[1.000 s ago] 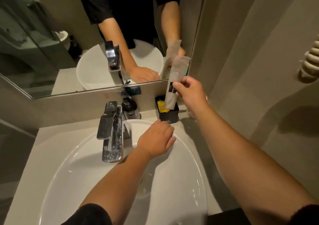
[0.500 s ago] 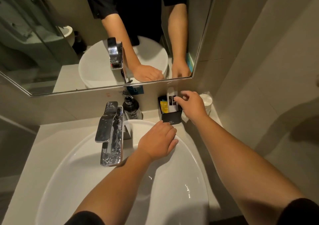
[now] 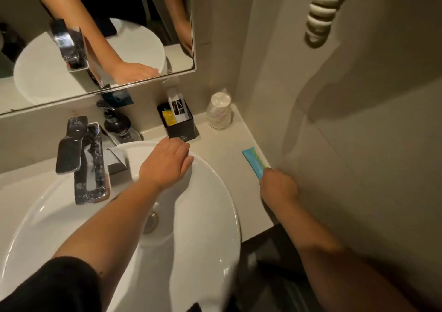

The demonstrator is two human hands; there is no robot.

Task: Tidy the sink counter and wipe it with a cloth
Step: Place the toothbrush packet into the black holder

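My left hand [image 3: 165,161] rests flat on the far rim of the white basin [image 3: 215,216], fingers together, holding nothing. My right hand [image 3: 278,187] is at the counter's right edge against the wall, its fingers closed on the near end of a teal packet [image 3: 254,162] that lies on the pale counter [image 3: 222,151]. A black box [image 3: 179,127] stands behind the basin with a grey-white sachet [image 3: 177,107] and a yellow packet [image 3: 168,118] upright in it.
A chrome tap [image 3: 83,158] overhangs the basin on the left, with a dark soap dispenser [image 3: 114,122] behind it. Wrapped cups [image 3: 218,112] stand in the back right corner. A mirror [image 3: 95,36] runs above; a coiled white cord [image 3: 320,10] hangs on the right wall.
My right hand put the grey-white sachet into the black box, let go, and moved right and nearer to grip the teal packet. The left hand has stayed on the basin rim.
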